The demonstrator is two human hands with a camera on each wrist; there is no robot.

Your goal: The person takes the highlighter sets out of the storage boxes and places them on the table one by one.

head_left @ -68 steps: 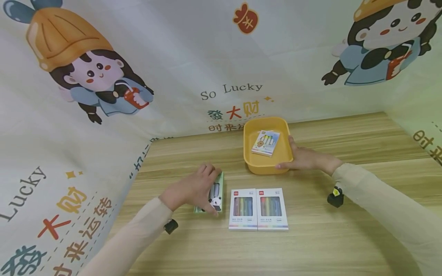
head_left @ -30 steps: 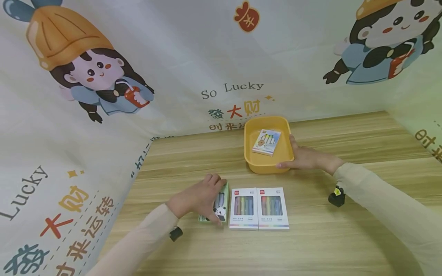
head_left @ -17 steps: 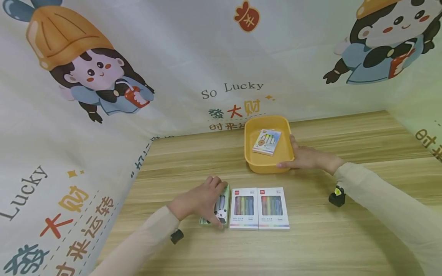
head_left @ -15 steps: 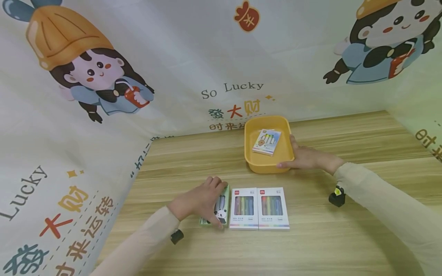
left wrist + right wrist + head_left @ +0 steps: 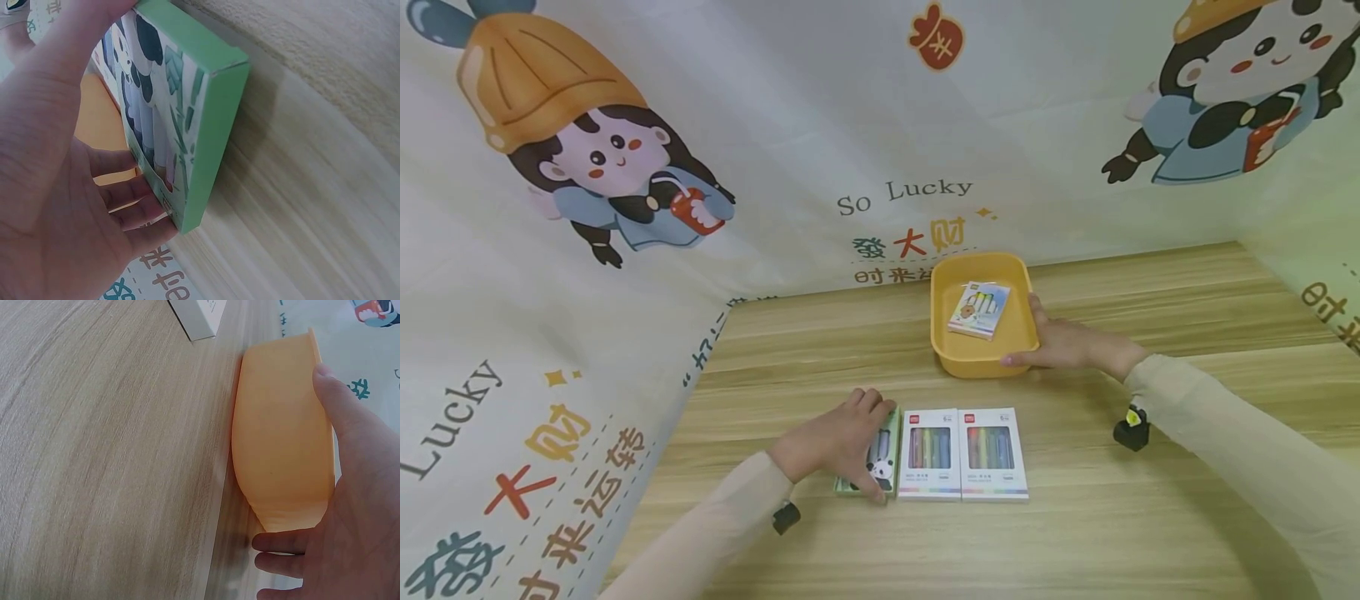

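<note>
My left hand (image 5: pixel 842 437) spans a green panda-print box of pens (image 5: pixel 883 471), thumb at its near end and fingertips at its far end. In the left wrist view, pens show through the window of the green box (image 5: pixel 215 144). It lies right alongside two white boxes of coloured pens, a left one (image 5: pixel 922 479) and a right one (image 5: pixel 994 483), set side by side. Farther back, my right hand (image 5: pixel 1063 343) rests against the right side of a yellow tub (image 5: pixel 973 367), thumb on its rim and fingers straight. A small bear-print box of pens (image 5: pixel 979 310) lies inside the tub.
The wood-grain table (image 5: pixel 1097 500) meets a printed cloth (image 5: pixel 820 125) hanging along the back and both sides. Close behind the tub is the back cloth. A small black device (image 5: pixel 1131 429) hangs under the right sleeve (image 5: pixel 1217 417).
My left hand has slid the green box to the right and nearer to me, up beside the left white box. The right hand, tub and white boxes have stayed in place.
</note>
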